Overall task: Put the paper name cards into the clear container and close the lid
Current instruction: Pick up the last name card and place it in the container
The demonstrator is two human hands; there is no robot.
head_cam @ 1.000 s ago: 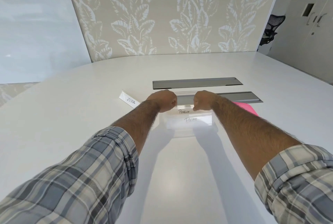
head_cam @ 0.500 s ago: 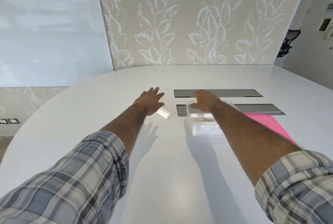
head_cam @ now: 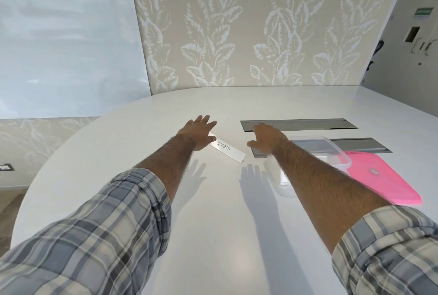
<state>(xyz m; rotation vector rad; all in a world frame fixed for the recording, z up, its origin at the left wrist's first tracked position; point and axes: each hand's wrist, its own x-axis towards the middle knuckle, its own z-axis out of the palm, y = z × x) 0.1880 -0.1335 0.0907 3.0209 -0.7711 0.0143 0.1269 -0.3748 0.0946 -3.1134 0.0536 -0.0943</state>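
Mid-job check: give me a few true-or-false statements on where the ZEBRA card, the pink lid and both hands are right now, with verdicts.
1. The ZEBRA card lies on the table, outside the clear container. True.
2. The pink lid is on the container. False: it lies on the table at the container's right, and the container is open.
3. The left hand is over the card's far end with its fingers straight. True.
4. The right hand holds a card. False: it holds nothing and is near the grey panels, between the ZEBRA card and the container.
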